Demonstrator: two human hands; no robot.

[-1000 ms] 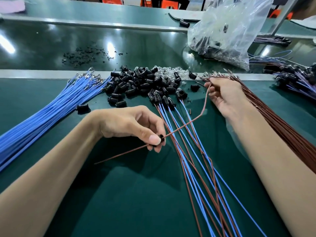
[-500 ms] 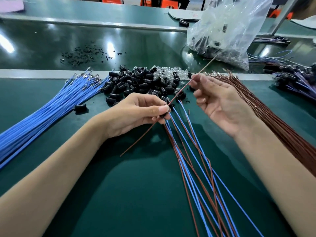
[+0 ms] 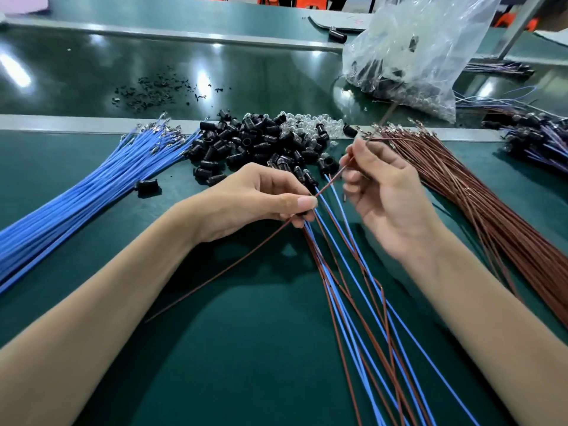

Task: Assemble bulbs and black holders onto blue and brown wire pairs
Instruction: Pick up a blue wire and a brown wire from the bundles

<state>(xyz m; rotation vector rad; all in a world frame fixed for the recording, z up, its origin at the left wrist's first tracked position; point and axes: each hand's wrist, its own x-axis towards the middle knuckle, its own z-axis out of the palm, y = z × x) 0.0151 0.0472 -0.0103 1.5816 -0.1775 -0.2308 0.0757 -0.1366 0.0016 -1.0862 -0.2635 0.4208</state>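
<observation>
Midway up the frame, a person's left hand (image 3: 255, 204) pinches a single brown wire (image 3: 230, 262) between thumb and fingers, while the right hand (image 3: 390, 204) grips the same wire higher up. Beyond the hands lie black holders (image 3: 246, 142) and clear bulbs (image 3: 313, 127). A blue wire bundle (image 3: 92, 192) fans out at left and a brown wire bundle (image 3: 491, 216) at right. Blue-and-brown pairs (image 3: 322, 265) trail toward the lower right across the green worktop (image 3: 230, 379).
</observation>
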